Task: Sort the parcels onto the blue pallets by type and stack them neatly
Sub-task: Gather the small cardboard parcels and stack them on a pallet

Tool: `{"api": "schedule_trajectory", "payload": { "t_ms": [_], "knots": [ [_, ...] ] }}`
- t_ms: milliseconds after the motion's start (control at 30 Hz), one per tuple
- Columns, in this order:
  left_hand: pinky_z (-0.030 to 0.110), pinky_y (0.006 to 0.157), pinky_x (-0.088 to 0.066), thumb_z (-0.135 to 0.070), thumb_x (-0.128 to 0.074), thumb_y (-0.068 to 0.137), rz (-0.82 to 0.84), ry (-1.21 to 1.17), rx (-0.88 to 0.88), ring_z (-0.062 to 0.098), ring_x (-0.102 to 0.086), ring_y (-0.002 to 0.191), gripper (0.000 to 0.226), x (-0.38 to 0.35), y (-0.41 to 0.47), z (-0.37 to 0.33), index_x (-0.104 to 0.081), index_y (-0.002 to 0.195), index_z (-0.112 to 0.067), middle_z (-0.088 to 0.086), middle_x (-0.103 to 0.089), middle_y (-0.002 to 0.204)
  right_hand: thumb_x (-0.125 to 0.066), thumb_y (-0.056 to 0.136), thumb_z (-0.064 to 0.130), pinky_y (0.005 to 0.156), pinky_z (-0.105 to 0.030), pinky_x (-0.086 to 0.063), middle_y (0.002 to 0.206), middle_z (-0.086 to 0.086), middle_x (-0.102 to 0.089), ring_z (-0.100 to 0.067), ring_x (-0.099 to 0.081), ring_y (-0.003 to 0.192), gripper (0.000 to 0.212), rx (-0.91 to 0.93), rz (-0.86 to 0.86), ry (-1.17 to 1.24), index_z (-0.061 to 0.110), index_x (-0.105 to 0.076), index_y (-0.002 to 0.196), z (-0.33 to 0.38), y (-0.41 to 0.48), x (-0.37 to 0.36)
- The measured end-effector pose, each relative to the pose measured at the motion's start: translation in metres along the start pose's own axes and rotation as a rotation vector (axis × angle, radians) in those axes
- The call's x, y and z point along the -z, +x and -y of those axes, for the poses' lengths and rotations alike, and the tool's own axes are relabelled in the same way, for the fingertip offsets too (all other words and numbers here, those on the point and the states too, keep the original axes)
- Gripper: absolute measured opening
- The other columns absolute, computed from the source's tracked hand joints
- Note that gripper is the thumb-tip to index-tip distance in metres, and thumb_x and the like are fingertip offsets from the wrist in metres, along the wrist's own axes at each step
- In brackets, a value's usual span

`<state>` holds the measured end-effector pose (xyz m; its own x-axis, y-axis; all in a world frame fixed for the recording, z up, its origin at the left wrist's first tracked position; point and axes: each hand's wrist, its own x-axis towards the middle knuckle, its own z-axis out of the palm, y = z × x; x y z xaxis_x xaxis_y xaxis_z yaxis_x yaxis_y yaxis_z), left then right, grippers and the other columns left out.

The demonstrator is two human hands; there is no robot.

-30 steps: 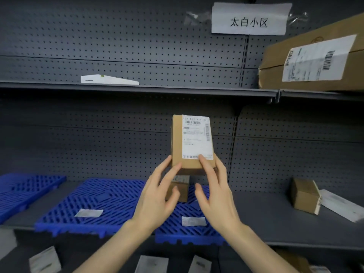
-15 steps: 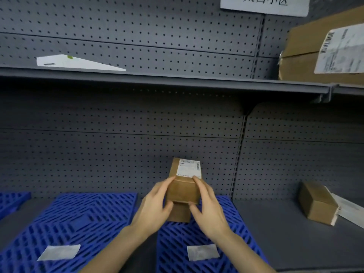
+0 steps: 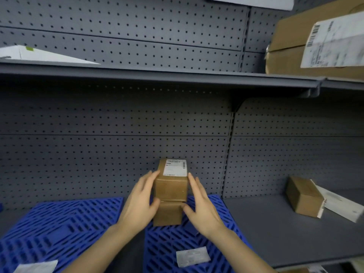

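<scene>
The top box carries a white label with a barcode, its print too blurred to read. It sits on another box on the blue pallet, between my left hand and right hand, fingers straight along its sides.

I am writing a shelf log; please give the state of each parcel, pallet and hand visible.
right blue pallet: bearing a two-box stack.
left blue pallet: bearing a paper slip.
lower small box: on the right blue pallet.
labelled small box: stacked on the lower small box, label up.
left hand: open, at the stack's left side.
right hand: open, at the stack's right side.
third small box: askew on the shelf, off both pallets.
</scene>
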<state>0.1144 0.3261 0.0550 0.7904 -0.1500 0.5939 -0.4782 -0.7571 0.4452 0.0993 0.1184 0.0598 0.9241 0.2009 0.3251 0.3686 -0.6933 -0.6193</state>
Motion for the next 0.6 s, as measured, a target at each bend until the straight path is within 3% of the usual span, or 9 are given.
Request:
{"api": "schedule_trajectory", "payload": {
  "t_ms": [167, 300, 400, 500, 600],
  "knots": [
    [0.033, 0.101, -0.042, -0.013, -0.06, 0.088, -0.187, 0.049, -0.014, 0.014, -0.037, 0.132, 0.062, 0.003, -0.01, -0.061, -0.033, 0.142, -0.028, -0.007, -0.033, 0.146, -0.049, 0.097, 0.032, 0.095, -0.03, -0.044, 0.157, 0.02, 0.01, -0.016, -0.041, 0.131, 0.075, 0.028, -0.017, -0.032, 0.051, 0.006, 0.145, -0.01, -0.039, 0.04],
    [0.025, 0.083, -0.041, -0.014, -0.057, 0.091, -0.175, -0.037, -0.03, 0.007, -0.047, 0.11, 0.045, -0.016, -0.019, -0.133, -0.045, 0.133, -0.026, -0.011, -0.044, 0.129, -0.048, 0.097, 0.035, 0.106, -0.031, -0.036, 0.158, 0.019, 0.002, -0.013, -0.024, 0.142, 0.064, 0.04, -0.062, -0.056, 0.045, -0.011, 0.147, -0.035, -0.074, 0.081],
    [0.022, 0.082, -0.042, -0.016, -0.056, 0.092, -0.104, -0.12, -0.074, 0.001, -0.049, 0.102, 0.036, -0.046, -0.028, -0.183, -0.05, 0.126, -0.028, -0.017, -0.05, 0.12, -0.047, 0.097, 0.036, 0.107, -0.029, -0.036, 0.154, 0.012, -0.018, -0.012, -0.03, 0.138, 0.05, 0.024, -0.148, -0.112, 0.032, -0.031, 0.145, -0.06, -0.107, 0.115],
    [0.027, 0.086, -0.047, -0.014, -0.059, 0.088, -0.033, -0.198, -0.095, 0.0, -0.054, 0.099, 0.033, -0.085, -0.037, -0.224, -0.055, 0.118, -0.026, -0.015, -0.057, 0.107, -0.049, 0.096, 0.029, 0.103, -0.027, -0.036, 0.137, 0.006, -0.045, -0.014, -0.043, 0.128, 0.039, 0.012, -0.234, -0.164, 0.023, -0.047, 0.134, -0.088, -0.144, 0.149],
    [0.029, 0.082, -0.05, -0.014, -0.059, 0.086, 0.037, -0.253, -0.097, 0.0, -0.056, 0.093, 0.03, -0.124, -0.045, -0.262, -0.055, 0.113, -0.028, -0.016, -0.058, 0.1, -0.05, 0.095, 0.028, 0.099, -0.027, -0.039, 0.128, 0.006, -0.053, -0.014, -0.048, 0.121, 0.033, -0.046, -0.274, -0.203, 0.023, -0.053, 0.128, -0.12, -0.179, 0.18]
  ]
}}
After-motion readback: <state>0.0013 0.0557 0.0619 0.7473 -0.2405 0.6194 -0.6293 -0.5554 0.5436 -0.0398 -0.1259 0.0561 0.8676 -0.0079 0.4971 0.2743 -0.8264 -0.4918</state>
